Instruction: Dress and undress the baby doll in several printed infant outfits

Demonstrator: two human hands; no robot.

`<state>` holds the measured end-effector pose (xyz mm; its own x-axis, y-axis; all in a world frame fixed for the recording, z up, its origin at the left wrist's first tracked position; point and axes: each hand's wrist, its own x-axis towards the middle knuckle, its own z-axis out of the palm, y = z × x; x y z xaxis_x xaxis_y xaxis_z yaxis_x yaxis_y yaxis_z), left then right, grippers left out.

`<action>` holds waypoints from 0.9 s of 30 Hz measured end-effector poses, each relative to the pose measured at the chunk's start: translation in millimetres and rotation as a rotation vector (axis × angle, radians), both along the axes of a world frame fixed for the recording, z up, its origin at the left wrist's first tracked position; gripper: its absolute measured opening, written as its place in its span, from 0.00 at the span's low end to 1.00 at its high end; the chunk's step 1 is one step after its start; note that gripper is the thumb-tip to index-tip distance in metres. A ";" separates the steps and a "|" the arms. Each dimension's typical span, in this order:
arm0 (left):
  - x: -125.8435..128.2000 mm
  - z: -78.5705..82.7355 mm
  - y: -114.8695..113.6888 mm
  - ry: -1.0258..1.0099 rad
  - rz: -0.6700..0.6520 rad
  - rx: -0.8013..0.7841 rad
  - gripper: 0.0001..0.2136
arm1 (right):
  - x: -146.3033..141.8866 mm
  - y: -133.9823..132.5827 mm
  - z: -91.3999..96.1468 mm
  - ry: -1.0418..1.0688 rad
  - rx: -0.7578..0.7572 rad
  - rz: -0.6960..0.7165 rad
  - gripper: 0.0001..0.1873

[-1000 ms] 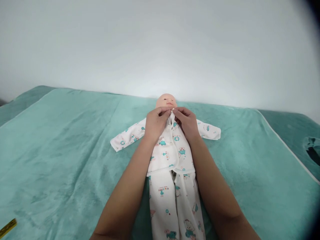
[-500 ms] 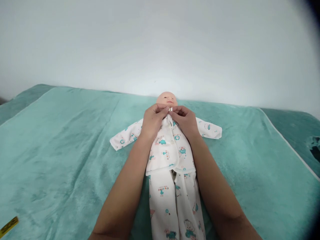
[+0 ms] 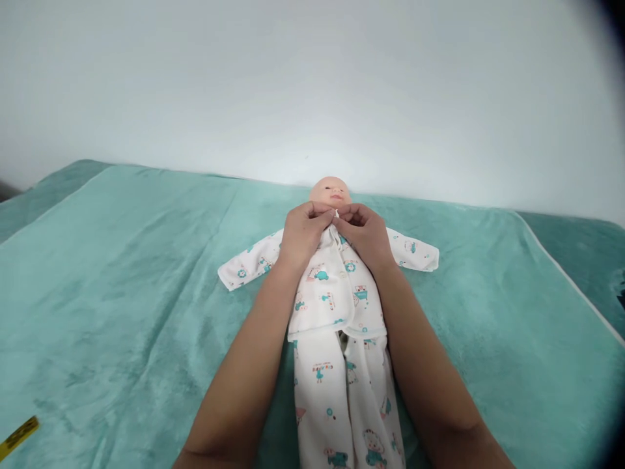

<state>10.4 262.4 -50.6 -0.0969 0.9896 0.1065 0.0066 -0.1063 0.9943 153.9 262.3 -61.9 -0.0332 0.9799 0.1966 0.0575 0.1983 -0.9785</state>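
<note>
A baby doll (image 3: pixel 330 189) lies on its back, its head toward the wall. It wears a white baby jacket (image 3: pixel 322 299) with teal and orange prints, sleeves spread to both sides, and matching trousers (image 3: pixel 322 397). My left hand (image 3: pixel 307 231) pinches one side of the jacket's collar under the doll's chin. From the other side my right hand (image 3: pixel 364 231) pinches the collar too, its fingertips nearly meeting the left ones. A bit of white cloth shows between the thumbs. The fastening there is too small to make out. Lower down, the jacket's front edges overlap.
A teal plush blanket (image 3: pixel 122 293) with a pale edge covers the surface beneath the doll. Behind it rises a white wall (image 3: pixel 312 85). A yellow strip with dark marks (image 3: pixel 19 436) lies at the lower left. A dark patch shows at the right edge.
The view has shifted slightly, so the doll and hands appear a little further right. Both hands stay at the collar, and the white cloth between the fingertips shows less than before.
</note>
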 end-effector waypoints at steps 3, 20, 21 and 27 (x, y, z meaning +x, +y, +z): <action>-1.1 -0.7 0.0 0.037 -0.022 0.011 0.08 | 1.5 -0.4 0.1 0.027 -0.029 0.024 0.13; 1.1 1.3 -3.6 -0.076 -0.115 0.088 0.09 | 4.8 3.0 -3.1 0.051 -0.043 0.061 0.16; 0.3 0.3 -3.3 -0.067 -0.132 0.101 0.09 | 5.0 3.3 -3.5 0.063 -0.048 0.062 0.16; -0.4 -2.6 -1.2 0.033 -0.100 0.112 0.08 | 4.1 4.0 -5.0 0.092 -0.063 0.027 0.14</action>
<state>10.0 261.2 -53.3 0.0069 0.9758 0.2187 0.0230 -0.2188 0.9755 158.1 266.3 -66.9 -0.0441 0.9894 0.1383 -0.0377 0.1367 -0.9899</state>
